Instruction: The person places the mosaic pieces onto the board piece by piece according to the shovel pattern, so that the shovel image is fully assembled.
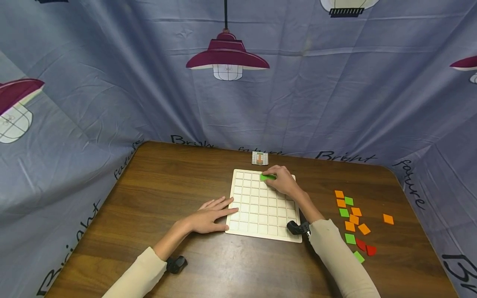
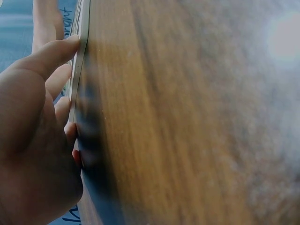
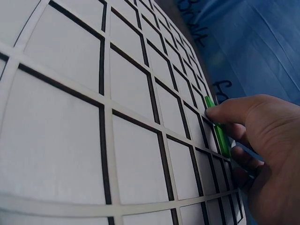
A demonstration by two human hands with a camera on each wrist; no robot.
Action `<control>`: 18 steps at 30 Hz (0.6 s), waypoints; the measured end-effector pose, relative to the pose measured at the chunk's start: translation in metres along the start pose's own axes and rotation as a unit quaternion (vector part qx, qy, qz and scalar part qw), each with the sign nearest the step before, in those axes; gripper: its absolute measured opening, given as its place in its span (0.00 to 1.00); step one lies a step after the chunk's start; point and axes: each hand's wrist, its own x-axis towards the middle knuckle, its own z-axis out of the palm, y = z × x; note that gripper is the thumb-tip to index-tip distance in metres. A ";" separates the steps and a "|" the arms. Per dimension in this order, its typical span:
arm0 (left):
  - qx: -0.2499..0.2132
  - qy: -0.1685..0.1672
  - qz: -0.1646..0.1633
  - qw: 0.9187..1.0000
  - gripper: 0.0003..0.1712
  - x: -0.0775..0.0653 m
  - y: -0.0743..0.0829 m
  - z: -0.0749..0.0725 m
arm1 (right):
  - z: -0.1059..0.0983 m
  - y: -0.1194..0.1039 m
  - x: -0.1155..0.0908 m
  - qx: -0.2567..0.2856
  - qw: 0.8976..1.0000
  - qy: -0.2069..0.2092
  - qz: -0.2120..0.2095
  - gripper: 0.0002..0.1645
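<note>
Head alone shows orange tiles (image 1: 350,226); left hand (image 1: 206,218) spread, right hand (image 1: 284,182) pinching green tile (image 1: 263,177).

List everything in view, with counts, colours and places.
Table: 1, brown, foreground.
Board: 1, cream, centre.
Card: 1, pale and orange, behind board.
Green tile: 1+, green, board's far row.
Orange tiles: 7, orange, table's right.
Loose green tiles: 4, green, likewise.
Red pieces: 2, red, likewise.
Backdrop: 1, blue, around table.
Printed lamps: 4+, mostly maroon, backdrop.
Lettering: several, black, backdrop.
Sleeves: 2, cream, foreground.
Wrist devices: 2, black, by sleeves.
Left hand: 1, bare, board's left edge.
Right hand: 1, bare, pinching green tile.
</note>
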 end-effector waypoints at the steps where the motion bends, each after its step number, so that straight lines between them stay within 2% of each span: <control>1: 0.000 0.000 0.000 1.000 0.35 0.000 0.000 0.000 | 0.000 0.000 0.000 0.001 1.000 -0.001 0.001 0.18; 12: -0.001 -0.002 0.000 1.000 0.35 0.000 0.001 -0.001 | 0.000 -0.004 -0.003 -0.012 0.999 0.011 0.028 0.19; 18: -0.005 0.000 0.002 1.000 0.35 -0.001 0.002 -0.002 | -0.010 -0.008 -0.010 0.029 0.998 0.047 0.036 0.17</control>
